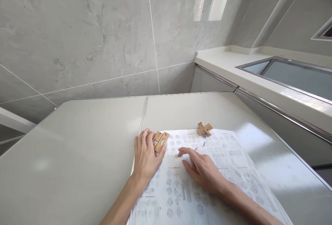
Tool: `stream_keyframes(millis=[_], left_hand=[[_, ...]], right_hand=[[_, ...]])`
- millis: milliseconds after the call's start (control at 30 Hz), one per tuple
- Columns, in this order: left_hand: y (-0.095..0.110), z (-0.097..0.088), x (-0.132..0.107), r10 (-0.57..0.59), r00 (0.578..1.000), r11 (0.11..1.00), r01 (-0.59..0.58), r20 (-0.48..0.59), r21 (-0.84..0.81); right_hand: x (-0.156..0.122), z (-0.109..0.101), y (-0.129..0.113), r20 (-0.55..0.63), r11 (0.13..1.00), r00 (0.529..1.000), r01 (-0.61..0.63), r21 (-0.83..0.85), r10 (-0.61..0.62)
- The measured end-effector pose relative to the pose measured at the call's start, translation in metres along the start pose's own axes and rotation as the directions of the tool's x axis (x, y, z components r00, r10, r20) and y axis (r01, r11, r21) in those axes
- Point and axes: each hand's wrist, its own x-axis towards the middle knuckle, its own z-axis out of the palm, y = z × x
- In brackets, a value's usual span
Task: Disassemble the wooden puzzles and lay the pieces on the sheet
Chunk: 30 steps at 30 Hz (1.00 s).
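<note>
A grey tiled wall [77, 45] fills the upper view, and below it a pale table [77, 155] made of two panels meets a white counter [220, 62] with one inset sink [298, 76] on the right. On the table lies one printed sheet [233, 162], covered in rows of small diagrams of block shapes, and both hands rest on it. The left hand [146, 157] lies open and flat at the sheet's left edge. Its fingertips rest against the flat wooden pieces [160, 141], which sit at the sheet's top left corner. It presses or steadies them rather than gripping. The right hand [203, 171] is open too, palm down in the middle of the sheet, holding nothing, with its forefinger stretched toward the diagrams. As for progress, one wooden cross [204, 129] at the sheet's far edge, well apart from both hands, looks already locked together, while the pieces by the left hand lie side by side, seemingly unjoined. By count there are two hands, one sheet and two groups of wood. The loose group appears to hold two or three notched bars, though the exact number cannot be made out.
</note>
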Motion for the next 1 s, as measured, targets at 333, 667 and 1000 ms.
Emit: stream_keyframes(millis=[333, 667, 1000], left_hand=[[0.001, -0.004, 0.001, -0.017, 0.996, 0.991, 0.029, 0.087, -0.134], [0.009, -0.01, 0.002, 0.039, 0.995, 0.987, -0.024, 0.09, -0.159], [0.022, -0.02, -0.003, 0.463, 0.875, 0.85, -0.392, 0.143, -0.352]], right_hand=[[0.001, -0.002, -0.002, -0.013, 1.0, 1.0, 0.02, 0.005, -0.02], [0.001, 0.0, 0.001, -0.038, 0.995, 0.998, -0.047, 0.084, 0.051], [0.007, -0.005, 0.002, -0.054, 0.864, 0.967, -0.195, 0.464, 0.247]])
